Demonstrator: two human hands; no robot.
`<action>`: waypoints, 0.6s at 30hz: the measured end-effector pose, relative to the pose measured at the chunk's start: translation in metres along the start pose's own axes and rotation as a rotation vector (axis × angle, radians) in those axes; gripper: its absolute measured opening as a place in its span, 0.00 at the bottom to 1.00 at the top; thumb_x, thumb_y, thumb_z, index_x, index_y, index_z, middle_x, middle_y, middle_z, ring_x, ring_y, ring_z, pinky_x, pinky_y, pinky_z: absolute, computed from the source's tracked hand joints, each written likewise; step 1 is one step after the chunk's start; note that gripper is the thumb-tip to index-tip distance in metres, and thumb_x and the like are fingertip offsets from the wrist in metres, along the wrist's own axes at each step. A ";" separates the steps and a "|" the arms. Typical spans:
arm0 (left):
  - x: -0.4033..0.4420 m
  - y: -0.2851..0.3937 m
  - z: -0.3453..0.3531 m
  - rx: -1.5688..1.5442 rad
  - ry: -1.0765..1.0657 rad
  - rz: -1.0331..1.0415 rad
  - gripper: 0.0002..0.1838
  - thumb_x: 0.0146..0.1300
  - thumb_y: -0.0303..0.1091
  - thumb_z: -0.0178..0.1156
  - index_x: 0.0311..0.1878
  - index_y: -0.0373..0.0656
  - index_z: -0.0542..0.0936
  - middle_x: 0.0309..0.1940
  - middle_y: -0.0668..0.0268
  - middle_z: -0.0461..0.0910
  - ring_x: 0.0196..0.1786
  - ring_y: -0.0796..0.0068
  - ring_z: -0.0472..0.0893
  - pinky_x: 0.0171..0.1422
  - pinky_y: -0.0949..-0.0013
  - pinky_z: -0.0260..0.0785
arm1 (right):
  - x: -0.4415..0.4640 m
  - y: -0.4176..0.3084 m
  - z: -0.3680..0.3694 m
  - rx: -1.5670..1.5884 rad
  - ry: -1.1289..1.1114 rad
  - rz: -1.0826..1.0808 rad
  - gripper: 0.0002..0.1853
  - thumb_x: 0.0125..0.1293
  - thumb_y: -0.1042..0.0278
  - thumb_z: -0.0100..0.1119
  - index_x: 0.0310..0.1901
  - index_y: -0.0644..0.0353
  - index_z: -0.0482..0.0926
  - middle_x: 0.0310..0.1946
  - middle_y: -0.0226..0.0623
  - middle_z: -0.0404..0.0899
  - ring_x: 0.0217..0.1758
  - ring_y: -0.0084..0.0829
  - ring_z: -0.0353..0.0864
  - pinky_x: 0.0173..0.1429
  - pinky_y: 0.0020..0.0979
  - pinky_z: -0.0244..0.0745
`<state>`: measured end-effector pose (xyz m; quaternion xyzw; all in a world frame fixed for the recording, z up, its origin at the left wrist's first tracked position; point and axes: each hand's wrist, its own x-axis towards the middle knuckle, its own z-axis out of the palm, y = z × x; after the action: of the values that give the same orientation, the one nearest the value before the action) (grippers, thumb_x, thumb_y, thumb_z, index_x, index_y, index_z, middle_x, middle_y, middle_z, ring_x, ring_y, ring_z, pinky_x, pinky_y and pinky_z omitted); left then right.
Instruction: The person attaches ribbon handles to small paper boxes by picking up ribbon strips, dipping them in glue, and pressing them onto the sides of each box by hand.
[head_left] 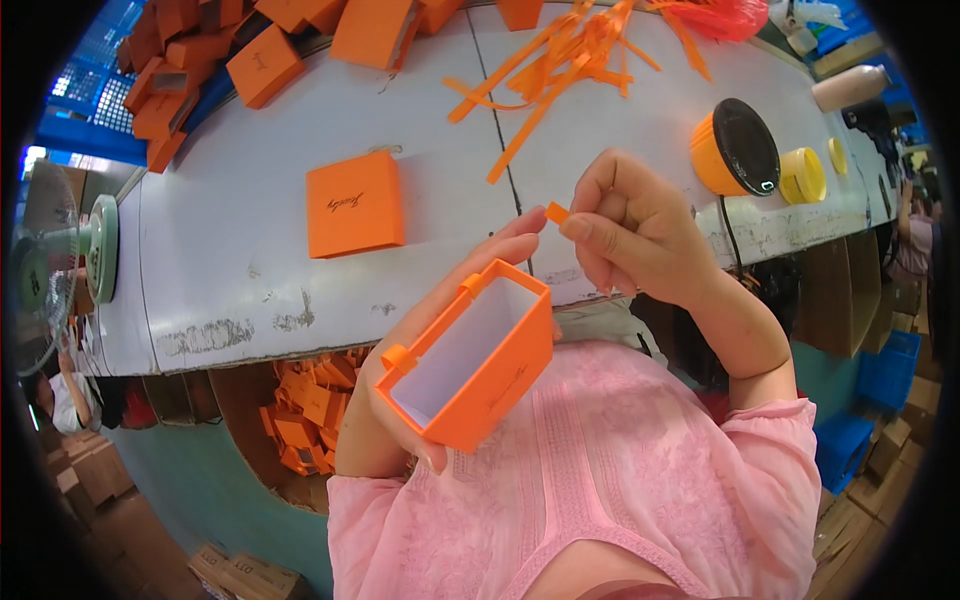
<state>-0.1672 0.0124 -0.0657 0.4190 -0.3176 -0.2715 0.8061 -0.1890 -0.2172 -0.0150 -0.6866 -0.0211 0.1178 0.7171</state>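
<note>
My left hand (395,350) is wrapped round an orange box (490,385), which is tilted with its open top facing up. The box is pale inside, has faint lettering on its front, and two short orange ribbon pieces fold over one long rim. My right hand (635,225) is closed in a pinch on a short orange ribbon piece (557,212), just beyond the far corner of the box and apart from it. On the white table ahead lies a square orange box (354,205) with dark script on its face.
Many orange boxes (265,65) are heaped at the table's back left. Loose orange ribbon strips (565,60) lie at the back. An orange tub with a black lid (745,147) and a yellow container (802,176) stand right. A carton of orange pieces (310,415) sits below the table edge.
</note>
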 end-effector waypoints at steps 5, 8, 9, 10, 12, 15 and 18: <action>0.007 -0.005 0.010 0.016 -0.035 -0.056 0.61 0.47 0.67 0.73 0.76 0.37 0.62 0.74 0.42 0.60 0.45 0.60 0.86 0.50 0.59 0.81 | -0.012 0.009 -0.003 -0.078 -0.005 -0.115 0.10 0.77 0.68 0.58 0.41 0.62 0.68 0.17 0.29 0.75 0.16 0.12 0.67 0.20 0.18 0.59; 0.005 -0.013 0.013 -0.015 0.032 -0.156 0.70 0.34 0.72 0.77 0.77 0.38 0.61 0.75 0.44 0.58 0.46 0.60 0.86 0.51 0.59 0.81 | -0.015 0.012 -0.003 -0.088 -0.036 -0.167 0.09 0.77 0.68 0.57 0.41 0.62 0.68 0.17 0.28 0.76 0.16 0.13 0.68 0.20 0.19 0.59; 0.005 -0.016 0.013 -0.020 0.047 -0.176 0.72 0.32 0.73 0.78 0.77 0.38 0.61 0.75 0.44 0.57 0.46 0.60 0.86 0.51 0.58 0.81 | -0.015 0.012 -0.004 -0.086 -0.037 -0.168 0.09 0.77 0.68 0.57 0.41 0.62 0.68 0.17 0.28 0.76 0.16 0.13 0.68 0.20 0.19 0.59; 0.007 -0.021 0.011 -0.004 -0.006 -0.066 0.72 0.32 0.74 0.77 0.77 0.37 0.62 0.76 0.45 0.57 0.46 0.60 0.86 0.51 0.59 0.81 | -0.015 0.010 -0.006 -0.061 -0.047 -0.124 0.09 0.77 0.68 0.56 0.41 0.62 0.68 0.19 0.30 0.77 0.17 0.13 0.69 0.21 0.19 0.61; 0.008 -0.023 0.011 0.014 -0.062 0.041 0.72 0.32 0.74 0.77 0.77 0.37 0.62 0.76 0.46 0.57 0.46 0.60 0.86 0.50 0.59 0.81 | -0.016 0.012 -0.006 -0.033 -0.054 -0.082 0.09 0.77 0.69 0.56 0.41 0.61 0.68 0.20 0.31 0.78 0.18 0.14 0.71 0.22 0.19 0.63; 0.005 -0.020 0.012 0.089 -0.009 0.027 0.52 0.52 0.57 0.71 0.76 0.39 0.64 0.75 0.45 0.58 0.45 0.62 0.87 0.49 0.60 0.82 | -0.014 0.019 -0.004 0.354 0.042 -0.012 0.08 0.77 0.69 0.56 0.45 0.64 0.71 0.25 0.33 0.80 0.21 0.15 0.74 0.26 0.20 0.68; 0.001 -0.018 0.008 0.130 -0.013 0.003 0.39 0.66 0.46 0.66 0.76 0.41 0.65 0.75 0.44 0.59 0.44 0.63 0.87 0.47 0.61 0.83 | -0.012 0.018 -0.008 0.172 0.007 -0.017 0.09 0.76 0.67 0.59 0.46 0.65 0.76 0.29 0.32 0.82 0.26 0.15 0.77 0.31 0.21 0.72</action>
<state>-0.1756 -0.0018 -0.0765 0.4682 -0.3402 -0.2518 0.7756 -0.2015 -0.2264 -0.0319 -0.6225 -0.0142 0.1108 0.7746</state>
